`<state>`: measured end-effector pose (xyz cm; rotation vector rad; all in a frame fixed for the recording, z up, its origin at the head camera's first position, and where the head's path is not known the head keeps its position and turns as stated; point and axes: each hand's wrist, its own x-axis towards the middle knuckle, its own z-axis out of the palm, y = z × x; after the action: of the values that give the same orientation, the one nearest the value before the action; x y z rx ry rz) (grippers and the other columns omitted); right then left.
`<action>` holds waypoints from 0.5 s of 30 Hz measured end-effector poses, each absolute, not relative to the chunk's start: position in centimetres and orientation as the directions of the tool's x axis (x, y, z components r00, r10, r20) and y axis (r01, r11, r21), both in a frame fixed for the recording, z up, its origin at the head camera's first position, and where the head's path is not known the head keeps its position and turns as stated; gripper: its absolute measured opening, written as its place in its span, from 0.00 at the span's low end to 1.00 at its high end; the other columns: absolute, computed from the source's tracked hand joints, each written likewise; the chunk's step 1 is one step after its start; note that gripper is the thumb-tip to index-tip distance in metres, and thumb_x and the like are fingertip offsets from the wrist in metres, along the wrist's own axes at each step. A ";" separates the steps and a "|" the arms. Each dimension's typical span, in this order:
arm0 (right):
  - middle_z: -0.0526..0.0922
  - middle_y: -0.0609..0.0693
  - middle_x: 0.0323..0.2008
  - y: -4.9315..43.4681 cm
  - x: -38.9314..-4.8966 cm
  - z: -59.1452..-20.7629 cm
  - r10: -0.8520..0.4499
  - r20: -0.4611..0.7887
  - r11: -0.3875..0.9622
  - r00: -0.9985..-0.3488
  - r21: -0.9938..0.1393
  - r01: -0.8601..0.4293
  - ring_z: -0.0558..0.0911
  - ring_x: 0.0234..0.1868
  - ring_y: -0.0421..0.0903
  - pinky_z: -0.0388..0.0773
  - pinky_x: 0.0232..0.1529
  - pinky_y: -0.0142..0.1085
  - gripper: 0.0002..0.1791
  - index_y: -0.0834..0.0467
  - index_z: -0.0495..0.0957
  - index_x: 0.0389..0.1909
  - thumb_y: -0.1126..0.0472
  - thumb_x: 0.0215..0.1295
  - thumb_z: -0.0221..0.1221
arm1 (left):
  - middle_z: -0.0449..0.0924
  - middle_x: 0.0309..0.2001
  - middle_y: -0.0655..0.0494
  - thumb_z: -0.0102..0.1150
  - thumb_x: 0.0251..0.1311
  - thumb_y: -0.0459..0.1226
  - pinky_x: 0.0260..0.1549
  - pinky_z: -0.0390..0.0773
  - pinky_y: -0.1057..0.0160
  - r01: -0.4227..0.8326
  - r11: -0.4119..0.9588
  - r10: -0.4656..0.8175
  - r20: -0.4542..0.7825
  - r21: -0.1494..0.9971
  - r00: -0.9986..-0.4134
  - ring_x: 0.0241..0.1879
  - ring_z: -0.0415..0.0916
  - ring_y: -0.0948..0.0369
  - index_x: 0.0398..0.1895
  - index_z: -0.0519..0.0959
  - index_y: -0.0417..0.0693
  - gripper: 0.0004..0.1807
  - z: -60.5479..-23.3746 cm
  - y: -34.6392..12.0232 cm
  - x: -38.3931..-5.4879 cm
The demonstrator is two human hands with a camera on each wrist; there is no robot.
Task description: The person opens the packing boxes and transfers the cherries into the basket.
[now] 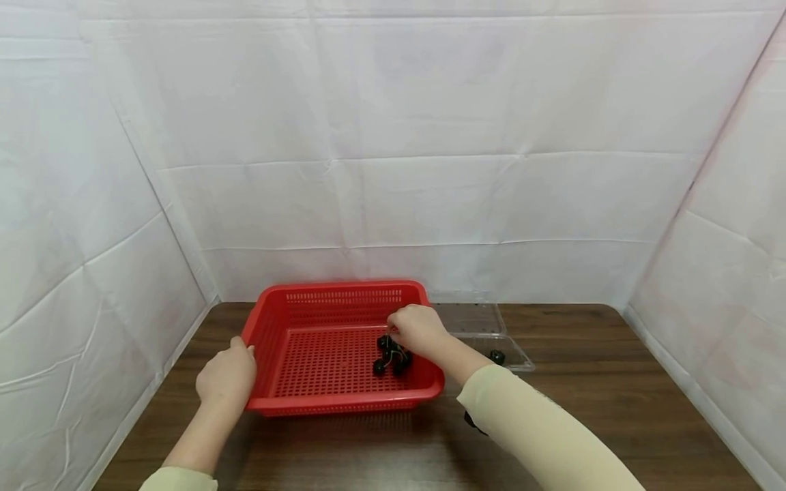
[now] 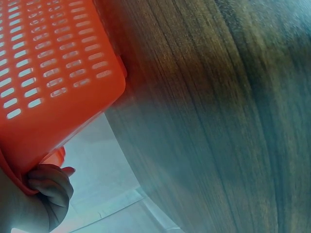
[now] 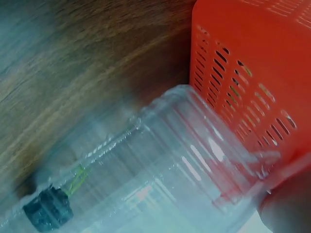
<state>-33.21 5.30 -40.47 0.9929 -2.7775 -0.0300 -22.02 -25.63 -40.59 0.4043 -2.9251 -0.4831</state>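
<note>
A red slotted plastic basket (image 1: pixel 340 402) stands on the table, and my left hand (image 1: pixel 227 375) grips its left rim. In the left wrist view the fingers of that hand (image 2: pixel 51 189) curl over the rim. Several dark cherries (image 1: pixel 393 358) with thin stems lie in the basket's right part. Right above them, my right hand (image 1: pixel 420 331) reaches over the right rim and pinches a cherry stem. Beside the basket on the right, a clear plastic box (image 1: pixel 518 358) partly hidden by the right arm holds a dark cherry (image 1: pixel 497 356) with a green stem (image 3: pixel 77 179).
The box's clear lid (image 1: pixel 469 318) lies folded back behind it. Under everything is a dark wood-grain table (image 1: pixel 589 395). White sheeting (image 1: pixel 424 198) hangs behind the table and along both sides.
</note>
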 end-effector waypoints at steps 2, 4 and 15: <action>0.84 0.40 0.29 5.6 -33.0 -40.2 -0.627 0.187 0.776 -0.757 0.064 -0.627 0.81 0.31 0.40 0.78 0.31 0.37 0.03 0.49 0.86 0.34 0.56 0.61 0.66 | 0.75 0.23 0.32 0.45 0.72 0.37 0.17 0.73 0.44 -0.239 0.912 -0.287 0.100 0.334 -0.953 0.24 0.78 0.40 0.37 0.66 0.29 0.15 -40.6 -25.6 -22.1; 0.85 0.41 0.30 6.0 -32.8 -40.0 -0.614 0.200 0.783 -0.763 0.038 -0.620 0.82 0.34 0.41 0.79 0.33 0.38 0.04 0.49 0.86 0.35 0.56 0.61 0.67 | 0.75 0.23 0.32 0.45 0.72 0.38 0.17 0.73 0.44 -0.238 0.912 -0.285 0.098 0.333 -0.954 0.24 0.78 0.40 0.38 0.66 0.29 0.15 -40.7 -25.6 -22.1; 0.84 0.43 0.31 8.3 -31.8 -39.8 -0.571 0.320 0.802 -0.756 0.021 -0.597 0.81 0.36 0.43 0.78 0.36 0.38 0.04 0.51 0.86 0.34 0.58 0.59 0.68 | 0.75 0.24 0.33 0.44 0.72 0.38 0.18 0.73 0.45 -0.253 0.907 -0.294 0.077 0.336 -0.953 0.24 0.78 0.41 0.40 0.66 0.28 0.16 -40.6 -25.7 -22.0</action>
<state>-31.84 8.31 -39.78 0.8926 -2.6785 0.1175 -22.04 -25.70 -40.64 0.4240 -2.9446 -0.4937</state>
